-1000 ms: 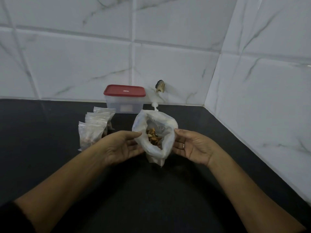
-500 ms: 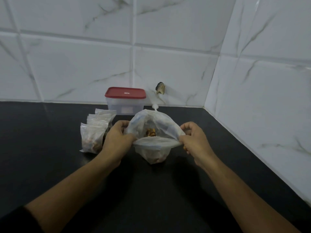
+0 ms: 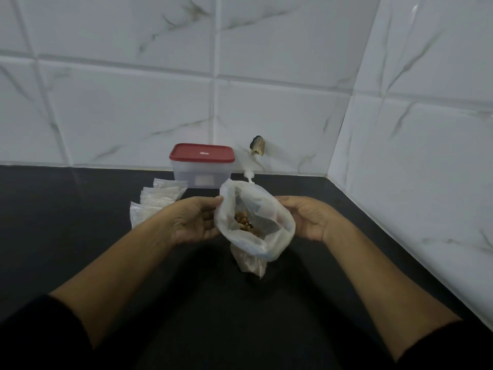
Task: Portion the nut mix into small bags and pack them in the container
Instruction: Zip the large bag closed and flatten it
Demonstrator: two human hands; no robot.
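Observation:
A translucent white plastic bag (image 3: 266, 244) stands on the black counter (image 3: 80, 236), its mouth wide and its top rolled outward. Brown nut mix (image 3: 244, 222) shows inside it. My left hand (image 3: 194, 221) holds the bag's left rim, thumb at the edge. My right hand (image 3: 309, 218) holds the right rim from the outside. Several small filled bags (image 3: 157, 202) lean in a row to the left, partly behind my left hand. A clear container with a red lid (image 3: 202, 165), closed, stands at the back by the wall.
White marble tiles form the back wall and the right wall, meeting in a corner. A small white plastic piece (image 3: 249, 176) sits behind the bag. A dark chip (image 3: 257, 145) marks the back wall.
The bag's mouth, pulled flat and sideways half a second ago, now stands round and wide with the rim folded down. Both hands have shifted to the sides of the rim.

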